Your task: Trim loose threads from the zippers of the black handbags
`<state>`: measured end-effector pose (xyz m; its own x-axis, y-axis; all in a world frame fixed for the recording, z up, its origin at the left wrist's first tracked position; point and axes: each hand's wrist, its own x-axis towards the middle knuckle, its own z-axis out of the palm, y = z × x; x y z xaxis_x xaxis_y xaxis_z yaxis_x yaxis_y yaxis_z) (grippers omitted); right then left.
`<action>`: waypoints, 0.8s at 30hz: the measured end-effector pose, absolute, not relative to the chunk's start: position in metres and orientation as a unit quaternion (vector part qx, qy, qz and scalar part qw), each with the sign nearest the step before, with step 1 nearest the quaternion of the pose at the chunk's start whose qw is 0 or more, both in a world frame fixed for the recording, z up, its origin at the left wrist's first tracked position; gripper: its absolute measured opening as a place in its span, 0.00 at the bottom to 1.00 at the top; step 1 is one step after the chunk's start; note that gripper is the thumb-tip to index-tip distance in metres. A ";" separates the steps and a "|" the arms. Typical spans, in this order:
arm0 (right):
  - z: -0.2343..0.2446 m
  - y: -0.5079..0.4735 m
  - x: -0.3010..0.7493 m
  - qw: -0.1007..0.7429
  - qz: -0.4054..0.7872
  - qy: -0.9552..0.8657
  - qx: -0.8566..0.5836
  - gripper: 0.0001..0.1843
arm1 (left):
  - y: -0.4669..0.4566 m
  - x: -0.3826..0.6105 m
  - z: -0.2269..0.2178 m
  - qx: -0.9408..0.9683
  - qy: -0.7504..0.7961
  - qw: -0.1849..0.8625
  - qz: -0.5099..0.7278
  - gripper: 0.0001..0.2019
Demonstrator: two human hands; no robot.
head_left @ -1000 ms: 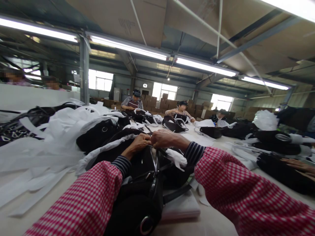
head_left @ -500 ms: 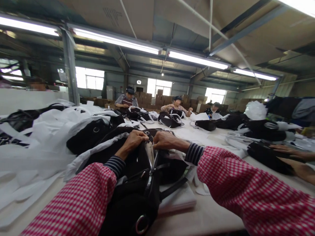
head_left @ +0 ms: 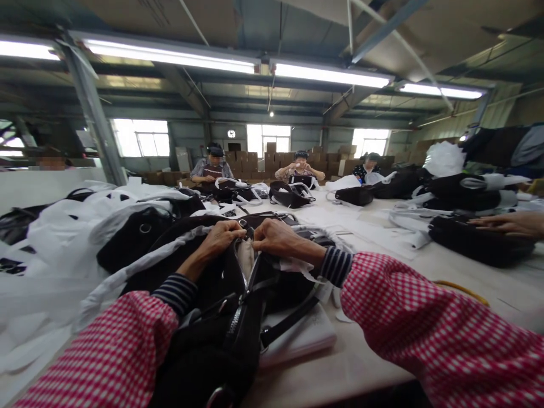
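Observation:
A black bag (head_left: 204, 345) lies in front of me with its silver zipper (head_left: 238, 310) partly undone, and pale lining shows in the gap. At the far end of that opening, my left hand (head_left: 223, 237) pinches the left edge of the bag. My right hand (head_left: 276, 238) grips the opposite edge, its fingers curled and close to the left fingertips. A strap wrapped in white paper (head_left: 148, 258) runs along the bag's left side. Under the bag's right side rests a stack of white sheets or bags (head_left: 304, 335).
White wrapping paper (head_left: 63, 226) and black bags are heaped at the left. More black bags (head_left: 352, 195) stand across the white table (head_left: 361, 357). A co-worker's hand (head_left: 510, 225) rests on a black bag at the right. Several people sit at the far side.
My view has turned slightly, and the bag with both hands appears a little further left. Both hands keep their hold at the opening. The co-worker's hand at the right has shifted on its bag.

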<state>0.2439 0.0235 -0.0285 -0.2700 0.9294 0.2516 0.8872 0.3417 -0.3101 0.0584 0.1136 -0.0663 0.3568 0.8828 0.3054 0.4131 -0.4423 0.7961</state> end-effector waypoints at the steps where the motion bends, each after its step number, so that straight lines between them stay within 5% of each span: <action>1: -0.028 0.024 0.243 0.193 0.056 -0.793 -0.575 0.08 | 0.113 0.058 -0.066 0.760 0.425 0.318 0.376 0.17; 24: -0.025 0.027 0.229 0.168 0.042 -0.770 -0.614 0.09 | 0.114 0.055 -0.070 0.762 0.353 0.379 0.389 0.19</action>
<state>0.2285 0.0267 -0.0252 -0.1903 0.9597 0.2070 0.9315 0.2431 -0.2705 0.0555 0.1142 -0.0704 0.4479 0.8333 0.3239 0.2436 -0.4623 0.8526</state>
